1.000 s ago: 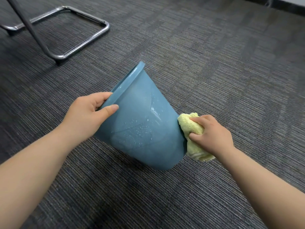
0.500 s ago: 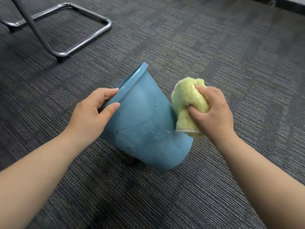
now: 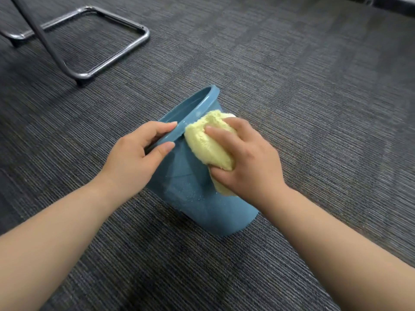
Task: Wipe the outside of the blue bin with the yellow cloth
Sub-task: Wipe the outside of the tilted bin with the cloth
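I hold the blue bin [image 3: 190, 194] tilted on the grey carpet [image 3: 292, 108], in front of me and between my two arms. The edge of its base touches the carpet on the side near me, and its open mouth is lifted and turned away from me, to the left.

My left hand [image 3: 137, 160] grasps the bin at the rim [image 3: 195, 104]. The fingers are curled over the rim and the thumb lies on the outer wall just under it.

My right hand [image 3: 249, 167] grasps the yellow cloth [image 3: 208, 142], which is bunched into a thick pad. My fingers are bent around the top of the pad and my thumb is at its lower side. The hand presses the cloth on the outside wall of the bin, just under the rim. The cloth is just beside my left thumb, almost touching it.

On the blue wall below the cloth I see many small water drops [image 3: 190, 195].

Far to the left, well apart from the bin, a metal chair frame [image 3: 107, 61] stands on the carpet. A dark bar [image 3: 42, 37] rises from it at an angle.
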### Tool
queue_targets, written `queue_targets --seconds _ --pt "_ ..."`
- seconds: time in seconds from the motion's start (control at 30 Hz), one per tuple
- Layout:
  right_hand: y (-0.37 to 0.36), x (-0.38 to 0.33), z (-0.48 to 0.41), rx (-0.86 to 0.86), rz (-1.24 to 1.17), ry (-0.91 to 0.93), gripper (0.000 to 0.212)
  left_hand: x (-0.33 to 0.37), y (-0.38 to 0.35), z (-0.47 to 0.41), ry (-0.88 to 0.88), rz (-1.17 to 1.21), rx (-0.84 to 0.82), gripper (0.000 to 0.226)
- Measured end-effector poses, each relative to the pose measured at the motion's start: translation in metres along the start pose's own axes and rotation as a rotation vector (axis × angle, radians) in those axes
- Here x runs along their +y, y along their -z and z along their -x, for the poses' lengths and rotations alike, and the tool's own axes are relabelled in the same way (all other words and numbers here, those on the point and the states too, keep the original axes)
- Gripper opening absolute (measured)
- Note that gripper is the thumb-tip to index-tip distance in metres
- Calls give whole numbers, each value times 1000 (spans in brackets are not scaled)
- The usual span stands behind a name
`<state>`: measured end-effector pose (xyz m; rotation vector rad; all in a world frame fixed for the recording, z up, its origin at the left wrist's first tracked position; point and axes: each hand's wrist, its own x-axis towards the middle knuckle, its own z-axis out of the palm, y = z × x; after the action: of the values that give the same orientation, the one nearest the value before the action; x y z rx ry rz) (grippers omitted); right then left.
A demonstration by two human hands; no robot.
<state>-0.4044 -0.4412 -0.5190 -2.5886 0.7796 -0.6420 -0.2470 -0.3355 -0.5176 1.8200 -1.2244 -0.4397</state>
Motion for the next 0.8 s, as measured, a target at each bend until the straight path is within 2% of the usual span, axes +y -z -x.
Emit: queue_targets --seconds 0.1,0.2,0.27,0.33,0.53,0.6,0.67,0.8 --pt "2 12 -2 -1 30 0 57 1 -2 0 -3 -1 -2 43" --pt "0 34 -8 13 -7 -243 53 3 -5 0 1 3 10 45" --pt "-2 43 -7 12 11 -332 51 4 -6 1 -9 -14 17 45" --pt "-1 39 -3 30 47 -272 52 3 -6 1 -17 -25 21 45" --pt "-11 4 9 -23 91 154 63 -5 1 -2 11 -45 62 40" --pt "-12 9 11 -44 111 200 63 -7 2 -2 31 -52 73 38" --pt "-11 17 10 -57 88 110 62 -9 4 -2 43 -66 89 38" --pt "-15 36 7 -68 94 -232 54 -12 5 -3 53 -67 102 42"
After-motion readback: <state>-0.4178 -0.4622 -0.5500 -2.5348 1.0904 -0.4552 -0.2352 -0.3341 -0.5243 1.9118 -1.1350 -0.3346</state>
